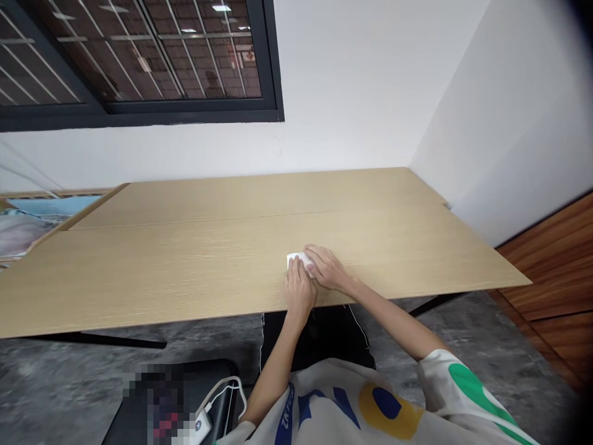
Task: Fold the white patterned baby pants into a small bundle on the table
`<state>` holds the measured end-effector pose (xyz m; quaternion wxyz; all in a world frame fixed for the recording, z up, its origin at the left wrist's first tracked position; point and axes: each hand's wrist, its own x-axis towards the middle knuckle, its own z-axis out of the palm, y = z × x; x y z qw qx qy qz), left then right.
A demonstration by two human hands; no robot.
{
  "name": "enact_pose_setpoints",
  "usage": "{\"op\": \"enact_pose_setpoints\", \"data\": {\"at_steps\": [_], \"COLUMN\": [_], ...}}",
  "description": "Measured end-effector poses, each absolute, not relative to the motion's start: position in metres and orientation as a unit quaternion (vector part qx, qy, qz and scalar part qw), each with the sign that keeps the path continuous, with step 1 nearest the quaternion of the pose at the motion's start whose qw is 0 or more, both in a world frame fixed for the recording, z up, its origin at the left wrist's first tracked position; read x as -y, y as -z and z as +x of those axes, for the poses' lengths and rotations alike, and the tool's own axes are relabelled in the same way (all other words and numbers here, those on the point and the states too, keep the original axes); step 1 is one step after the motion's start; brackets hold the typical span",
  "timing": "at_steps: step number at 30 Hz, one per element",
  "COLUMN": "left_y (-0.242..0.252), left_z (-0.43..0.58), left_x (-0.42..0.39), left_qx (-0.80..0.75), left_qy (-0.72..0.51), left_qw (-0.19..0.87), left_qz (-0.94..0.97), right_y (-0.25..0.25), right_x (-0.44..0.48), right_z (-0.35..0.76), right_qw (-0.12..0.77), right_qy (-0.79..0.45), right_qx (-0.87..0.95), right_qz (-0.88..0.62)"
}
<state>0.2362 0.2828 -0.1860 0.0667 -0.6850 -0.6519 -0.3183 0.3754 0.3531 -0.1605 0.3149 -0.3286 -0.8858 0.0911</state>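
A small folded white sheet (pixel 295 260), paper or cloth, lies on the light wooden tabletop (pixel 185 275) near its front edge. My left hand (pixel 300 292) grips its near side, and my right hand (pixel 328 269) presses over its right end. The fingers of both hands meet around it and hide most of the sheet.
The tabletop has two panels with a seam (pixel 259 216) and stands against a white wall (pixel 324 117). A dark-framed window (pixel 139 55) is above it. Below the front edge is a grey floor (pixel 69 377). A black seat (pixel 185 395) near me holds a white cable and a small white device.
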Motion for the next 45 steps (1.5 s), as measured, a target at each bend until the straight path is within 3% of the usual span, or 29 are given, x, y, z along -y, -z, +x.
{"op": "enact_pose_setpoints", "data": {"at_steps": [7, 16, 23, 29, 34, 39, 43, 45], "left_y": [0.186, 0.187, 0.171, 0.172, 0.172, 0.163, 0.163, 0.167], "left_z": [0.222, 0.192, 0.171, 0.175, 0.173, 0.175, 0.187, 0.194], "left_x": [-0.302, -0.296, -0.294, -0.308, -0.322, -0.325, -0.318, -0.315], "left_qx": [0.625, 0.689, 0.586, 0.571, 0.572, 0.597, 0.607, 0.603], "left_qy": [0.193, 0.178, 0.272, 0.214, 0.237, 0.345, 0.487, 0.509], "left_qw": [0.025, -0.002, -0.01, -0.05, -0.067, -0.091, -0.204, -0.256], "left_qz": [-0.756, -0.703, -0.763, -0.791, -0.782, -0.718, -0.595, -0.558], "right_y": [0.178, 0.182, 0.172, 0.174, 0.178, 0.17, 0.153, 0.147], "right_x": [-0.357, -0.355, -0.345, -0.358, -0.379, -0.4, -0.421, -0.433], "right_z": [0.386, 0.422, 0.432, 0.426, 0.416, 0.403, 0.392, 0.387], "right_qw": [0.229, 0.17, 0.222, 0.206, 0.265, 0.374, 0.466, 0.464], "right_qy": [-0.101, -0.111, -0.084, -0.144, -0.196, -0.298, -0.387, -0.397], "right_qx": [0.918, 0.913, 0.916, 0.912, 0.879, 0.801, 0.703, 0.682], "right_qz": [-0.307, -0.353, -0.325, -0.323, -0.344, -0.36, -0.373, -0.402]}}
